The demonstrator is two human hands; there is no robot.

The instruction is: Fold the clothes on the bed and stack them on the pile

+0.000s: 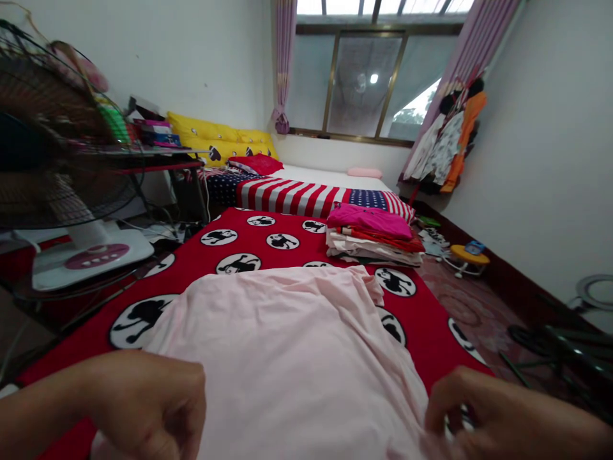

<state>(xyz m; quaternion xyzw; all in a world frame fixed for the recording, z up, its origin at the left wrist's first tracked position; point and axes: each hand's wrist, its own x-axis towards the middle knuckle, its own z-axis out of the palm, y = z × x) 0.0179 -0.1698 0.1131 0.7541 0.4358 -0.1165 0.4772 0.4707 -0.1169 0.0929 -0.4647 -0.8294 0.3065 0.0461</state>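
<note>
A pale pink garment point(278, 345) lies spread out in front of me, with soft wrinkles and a bunched fold at its far right corner. It rests on a red cloth point(253, 236) printed with black figures in white circles. At its near left side, my left hand point(153, 402) is curled downward with closed fingers; the fingertips run out of the picture's lower edge. My right hand point(469, 409) pinches the garment's near right edge, slightly blurred. Beyond the garment, to the right, stands a stack of folded clothes point(373, 239) with a magenta piece on top.
A fan point(86, 249) stands close on the left beside a cluttered desk point(163, 153). At the back is a bed point(311, 176) under the window. Clothes point(450, 147) hang on the right, above a small yellow-topped stool point(469, 255) on the floor.
</note>
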